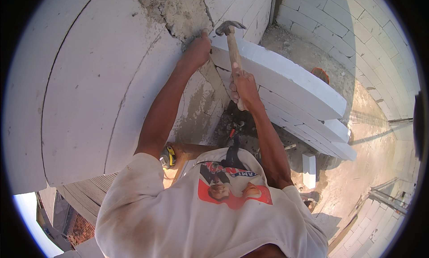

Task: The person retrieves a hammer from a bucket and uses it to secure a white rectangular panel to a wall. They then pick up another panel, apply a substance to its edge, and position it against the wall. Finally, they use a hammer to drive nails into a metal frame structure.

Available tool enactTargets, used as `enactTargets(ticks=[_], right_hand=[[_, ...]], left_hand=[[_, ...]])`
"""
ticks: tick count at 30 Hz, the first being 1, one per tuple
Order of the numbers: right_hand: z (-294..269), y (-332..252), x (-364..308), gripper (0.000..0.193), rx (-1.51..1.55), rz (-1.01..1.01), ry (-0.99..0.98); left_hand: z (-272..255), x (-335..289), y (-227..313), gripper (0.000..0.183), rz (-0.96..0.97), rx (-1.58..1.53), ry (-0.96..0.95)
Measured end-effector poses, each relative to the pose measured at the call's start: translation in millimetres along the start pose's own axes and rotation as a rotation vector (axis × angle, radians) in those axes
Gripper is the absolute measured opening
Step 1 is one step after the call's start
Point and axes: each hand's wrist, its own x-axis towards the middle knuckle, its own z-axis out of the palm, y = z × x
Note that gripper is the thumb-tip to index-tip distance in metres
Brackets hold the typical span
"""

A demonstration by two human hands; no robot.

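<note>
A pale wall (89,79) fills 10 o'clock, with a white block wall (286,68) at 2. Rough grey mortar (185,14) lies between 11 and 12. Between 12 and 1, 1 claw hammer (234,50) stands head up, its wooden handle clenched in the fingers of the right hand (244,86). The left hand (198,50) is at the mortar's lower edge; I cannot tell whether its part-hidden fingers grip anything. A yellow-and-black tool (168,156) sits at 8.
</note>
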Motion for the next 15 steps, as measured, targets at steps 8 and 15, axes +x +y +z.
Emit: enactTargets(ticks=[8, 15], right_hand=[[18, 24, 17, 0.051, 0.221, -0.223, 0.099], [12, -20, -26, 0.051, 0.319, -0.191, 0.036]], left_hand=[[0, -18, 7, 0.069, 0.045, -0.228, 0.155], [17, -40, -25, 0.057, 0.194, -0.382, 0.326]])
